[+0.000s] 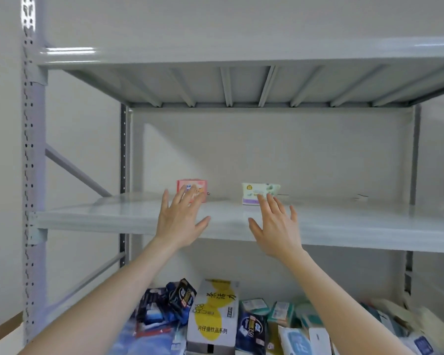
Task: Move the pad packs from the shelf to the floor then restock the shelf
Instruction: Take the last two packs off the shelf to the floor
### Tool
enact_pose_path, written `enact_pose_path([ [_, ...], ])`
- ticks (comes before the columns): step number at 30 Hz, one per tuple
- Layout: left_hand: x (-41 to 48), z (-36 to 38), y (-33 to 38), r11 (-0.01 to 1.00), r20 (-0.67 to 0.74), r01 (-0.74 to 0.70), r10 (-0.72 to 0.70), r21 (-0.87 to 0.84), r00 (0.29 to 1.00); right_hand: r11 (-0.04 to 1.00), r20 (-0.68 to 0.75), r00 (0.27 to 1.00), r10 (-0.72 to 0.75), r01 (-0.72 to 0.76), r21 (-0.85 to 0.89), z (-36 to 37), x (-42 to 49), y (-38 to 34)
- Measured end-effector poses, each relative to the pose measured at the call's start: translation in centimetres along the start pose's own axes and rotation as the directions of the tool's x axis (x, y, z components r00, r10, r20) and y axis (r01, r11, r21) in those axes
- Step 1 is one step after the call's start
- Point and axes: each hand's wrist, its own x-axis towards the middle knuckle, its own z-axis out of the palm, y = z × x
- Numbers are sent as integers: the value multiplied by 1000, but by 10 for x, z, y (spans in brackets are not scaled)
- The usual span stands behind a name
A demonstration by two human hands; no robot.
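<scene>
Two pad packs stand near the back of the grey metal shelf [92, 216]: a pink pack [199, 187] on the left and a white-green pack [253, 194] with a lilac base on the right. My left hand [181, 221] reaches over the shelf with straight, spread fingers, its fingertips in front of the pink pack. In the same way my right hand [276, 226] stretches out open, fingertips at the white-green pack's front. Whether either hand touches its pack I cannot tell. Neither hand holds anything.
Below the shelf, several pad packs [251, 326] and a white-and-yellow carton [213, 316] lie piled on the lower level. Dark blue packs [169, 303] lie at the pile's left. A perforated upright [32, 175] stands at the left, and another shelf board [241, 57] runs overhead.
</scene>
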Motion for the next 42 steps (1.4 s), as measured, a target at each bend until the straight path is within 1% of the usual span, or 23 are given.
enact_pose_path([
  [5, 50, 44, -26, 1000, -7, -9, 9, 5, 1000, 999, -42, 998, 41, -41, 2, 35, 55, 8],
  [11, 108, 101, -52, 999, 9, -5, 6, -39, 1000, 997, -45, 996, 78, -77, 11, 73, 121, 23],
  [18, 169, 156, -83, 994, 59, 90, -87, -54, 994, 990, -30, 993, 113, -115, -80, 113, 184, 61],
  [23, 195, 186, -107, 983, 93, 155, -146, -95, 985, 986, 12, 991, 137, -135, -94, 133, 219, 87],
  [28, 219, 208, -129, 970, 185, 204, -178, -134, 966, 987, 85, 986, 144, -137, -83, 142, 245, 109],
  [31, 233, 221, -140, 956, 275, 235, -182, -174, 944, 984, 168, 970, 175, -169, -46, 151, 252, 114],
  [34, 241, 235, -143, 929, 419, 280, -161, -241, 894, 975, 291, 936, 200, -221, 39, 160, 256, 116],
  [36, 246, 240, -142, 879, 500, 345, -149, -328, 853, 967, 335, 924, 184, -232, 109, 162, 258, 118],
  [38, 247, 241, -141, 819, 525, 410, -161, -401, 836, 965, 354, 922, 159, -221, 141, 163, 258, 120],
  [39, 246, 242, -139, 801, 520, 423, -167, -423, 837, 967, 363, 919, 152, -214, 138, 163, 258, 121],
  [42, 245, 240, -137, 802, 507, 413, -162, -433, 847, 975, 396, 907, 139, -196, 108, 159, 259, 123],
])
